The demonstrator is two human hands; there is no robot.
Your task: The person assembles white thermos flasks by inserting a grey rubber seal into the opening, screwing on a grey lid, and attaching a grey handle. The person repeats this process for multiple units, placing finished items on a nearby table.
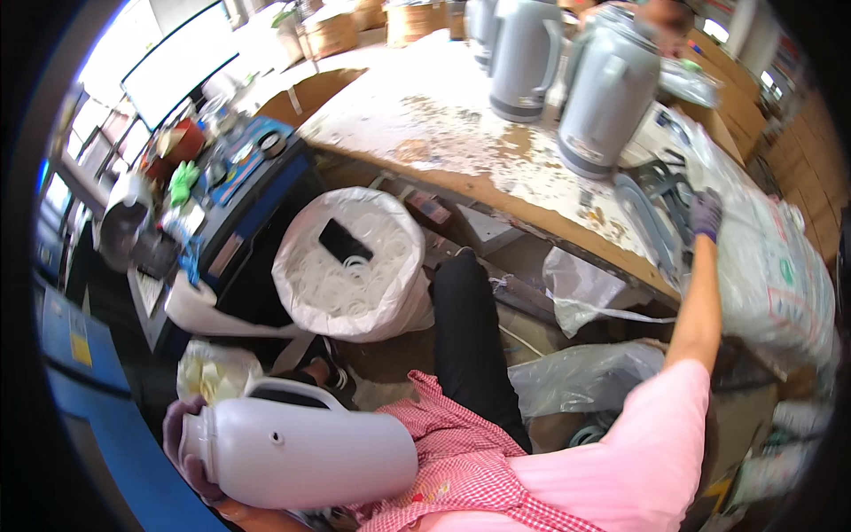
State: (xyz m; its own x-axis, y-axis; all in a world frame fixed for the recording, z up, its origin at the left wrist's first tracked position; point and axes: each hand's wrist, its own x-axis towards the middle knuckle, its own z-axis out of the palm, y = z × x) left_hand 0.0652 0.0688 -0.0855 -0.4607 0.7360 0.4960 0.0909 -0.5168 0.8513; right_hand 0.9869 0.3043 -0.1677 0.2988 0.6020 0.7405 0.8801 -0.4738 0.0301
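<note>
A pale grey thermos jug (306, 452) lies sideways across my lap, its loop handle upward and a small round hole in its side. My left hand (184, 448), in a purple glove, is closed around the neck end. My right arm stretches to the far right, over the table's edge. There my right hand (706, 215), also gloved, reaches to a heap of black plastic parts (667, 186), its fingers extended against them. Long grey curved strips (640, 217) lie beside the heap. Whether the fingers grip a part is not clear.
Grey thermos jugs (607, 97) stand on the worn white table (381, 115). A lined tub (292, 275) of translucent rings, with a black phone (344, 240) on top, stands ahead of my knees. A bulky plastic bag (771, 266) flanks my right hand. A cluttered blue bench (257, 177) is left.
</note>
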